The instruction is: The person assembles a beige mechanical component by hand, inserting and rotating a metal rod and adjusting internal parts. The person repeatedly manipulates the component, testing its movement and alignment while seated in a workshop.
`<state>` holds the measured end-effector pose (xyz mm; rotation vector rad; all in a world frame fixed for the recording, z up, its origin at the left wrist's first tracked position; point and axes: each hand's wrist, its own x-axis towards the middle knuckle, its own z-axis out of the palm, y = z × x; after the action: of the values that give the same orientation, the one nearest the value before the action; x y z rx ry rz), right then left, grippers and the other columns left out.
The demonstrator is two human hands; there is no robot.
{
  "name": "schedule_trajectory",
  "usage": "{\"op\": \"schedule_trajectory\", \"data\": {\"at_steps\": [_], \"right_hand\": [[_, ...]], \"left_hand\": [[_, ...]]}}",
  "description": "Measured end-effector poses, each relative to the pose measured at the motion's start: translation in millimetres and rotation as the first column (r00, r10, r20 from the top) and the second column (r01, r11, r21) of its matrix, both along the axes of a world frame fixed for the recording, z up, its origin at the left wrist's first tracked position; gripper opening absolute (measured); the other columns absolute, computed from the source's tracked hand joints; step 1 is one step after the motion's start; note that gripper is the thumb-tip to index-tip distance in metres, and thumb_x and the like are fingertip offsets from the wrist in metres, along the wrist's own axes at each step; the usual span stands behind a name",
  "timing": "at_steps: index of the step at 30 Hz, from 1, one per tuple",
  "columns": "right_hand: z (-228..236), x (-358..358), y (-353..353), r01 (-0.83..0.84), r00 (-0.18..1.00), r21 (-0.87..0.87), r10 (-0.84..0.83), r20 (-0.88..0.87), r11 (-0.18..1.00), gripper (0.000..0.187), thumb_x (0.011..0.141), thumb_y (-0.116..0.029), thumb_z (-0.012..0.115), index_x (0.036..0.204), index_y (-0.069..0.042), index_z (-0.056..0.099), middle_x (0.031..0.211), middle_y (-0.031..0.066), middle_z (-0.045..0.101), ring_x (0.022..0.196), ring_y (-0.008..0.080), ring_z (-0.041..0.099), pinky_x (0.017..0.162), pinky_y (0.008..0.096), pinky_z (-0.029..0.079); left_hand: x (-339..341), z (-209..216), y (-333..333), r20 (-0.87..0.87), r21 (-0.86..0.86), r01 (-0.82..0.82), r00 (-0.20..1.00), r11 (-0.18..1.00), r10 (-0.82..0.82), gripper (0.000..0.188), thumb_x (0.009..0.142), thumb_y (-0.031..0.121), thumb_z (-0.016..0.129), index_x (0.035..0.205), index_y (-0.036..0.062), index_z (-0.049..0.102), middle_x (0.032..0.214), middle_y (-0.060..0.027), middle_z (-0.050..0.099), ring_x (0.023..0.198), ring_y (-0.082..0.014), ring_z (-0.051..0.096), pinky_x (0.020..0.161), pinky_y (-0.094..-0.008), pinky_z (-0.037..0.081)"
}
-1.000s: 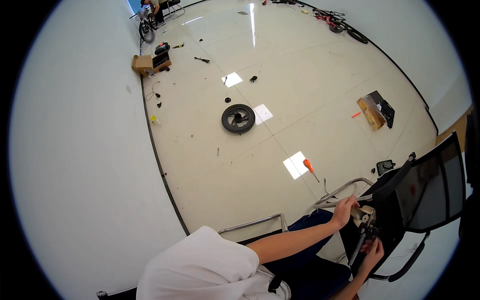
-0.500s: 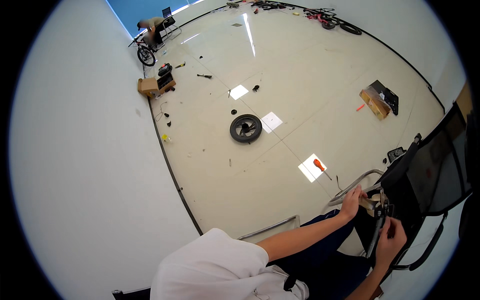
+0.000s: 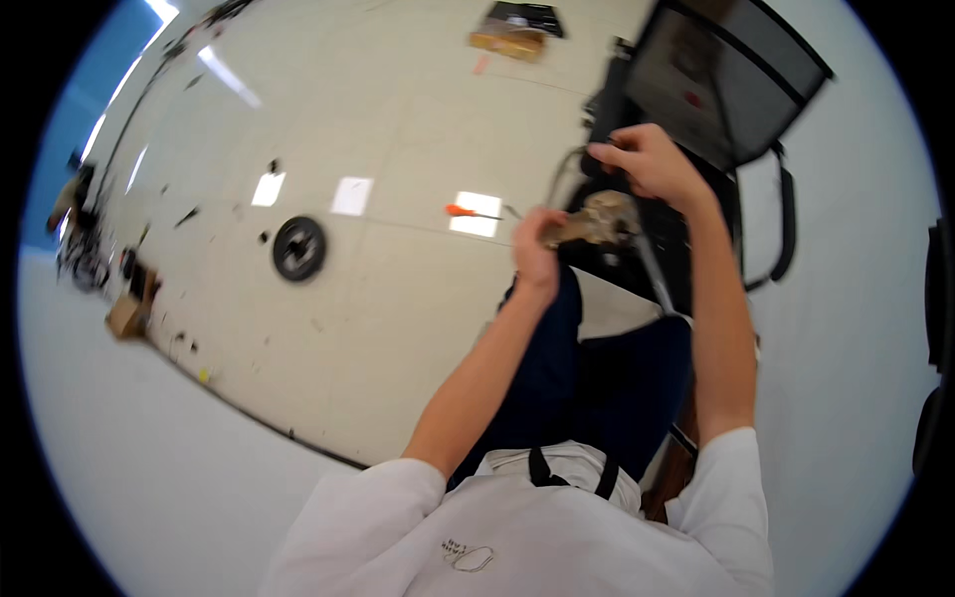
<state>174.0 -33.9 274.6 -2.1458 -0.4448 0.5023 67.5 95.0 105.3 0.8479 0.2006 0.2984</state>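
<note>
In front of me, over the black chair's seat, is a tan, shiny bicycle-like part (image 3: 602,219); blur hides its exact kind. My left hand (image 3: 535,257) is closed around its near-left end. A grey metal tube (image 3: 654,271) slants from beside it toward my right knee. My right hand (image 3: 659,169) is raised beyond the part, near the chair's armrest. Its fingers are pinched together, and whatever lies between them is too small and blurred to name.
A black mesh-backed chair (image 3: 716,70) stands ahead to the right. An orange-handled screwdriver (image 3: 461,210) and a black wheel (image 3: 299,249) lie on the floor. Beyond are an open cardboard box (image 3: 509,40) and, far left, another box (image 3: 126,316) near a seated person.
My view has swung to the right, so the floor things shift left. My right hand has left the part's lower side and risen beyond it; my left hand still grips the part.
</note>
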Motion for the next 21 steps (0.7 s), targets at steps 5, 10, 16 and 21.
{"op": "schedule_trajectory", "data": {"at_steps": [5,10,16,21], "right_hand": [[-94,-17,-68,0.493,0.846,0.148,-0.434,-0.309,0.857,0.034,0.094,-0.028,0.058,0.070,-0.004,0.055,0.051,-0.0005,0.045,0.039,0.0085,0.040,0.038,0.0263,0.030],[-121,-96,-85,0.633,0.773,0.140,-0.615,-0.154,0.761,0.037,0.094,-0.026,0.048,0.067,-0.001,0.050,0.052,0.0035,0.046,0.045,0.0118,0.045,0.042,0.0301,0.034],[-57,-175,-50,0.419,0.832,0.127,-0.436,0.342,0.899,0.032,0.092,-0.020,0.058,0.069,0.001,0.050,0.056,0.0093,0.049,0.047,0.0197,0.048,0.048,0.0346,0.037],[-10,-144,-17,0.122,0.707,-0.066,-0.040,0.706,0.990,0.029,0.084,-0.023,0.066,0.067,-0.005,0.052,0.058,0.0088,0.052,0.049,0.0271,0.053,0.047,0.0369,0.040]], "left_hand": [[4,8,-6,-0.088,-0.263,-0.036,0.996,0.964,0.013,0.032,0.102,0.020,0.037,0.078,0.0032,0.049,0.083,-0.0098,0.056,0.095,-0.0236,0.054,0.099,-0.0377,0.037],[1,16,-1,-0.156,-0.317,-0.083,0.987,0.945,0.035,0.033,0.103,0.020,0.034,0.074,0.0076,0.042,0.083,-0.0100,0.054,0.095,-0.0239,0.053,0.100,-0.0377,0.037],[-9,21,-3,-0.201,-0.250,-0.096,0.979,0.964,0.045,0.034,0.102,0.022,0.035,0.076,0.0045,0.048,0.086,-0.0096,0.056,0.099,-0.0230,0.053,0.099,-0.0370,0.036],[-5,5,-1,-0.123,-0.188,-0.023,0.992,0.982,0.000,0.038,0.102,0.025,0.036,0.078,0.0007,0.054,0.086,-0.0097,0.057,0.098,-0.0224,0.053,0.097,-0.0365,0.036]]}}
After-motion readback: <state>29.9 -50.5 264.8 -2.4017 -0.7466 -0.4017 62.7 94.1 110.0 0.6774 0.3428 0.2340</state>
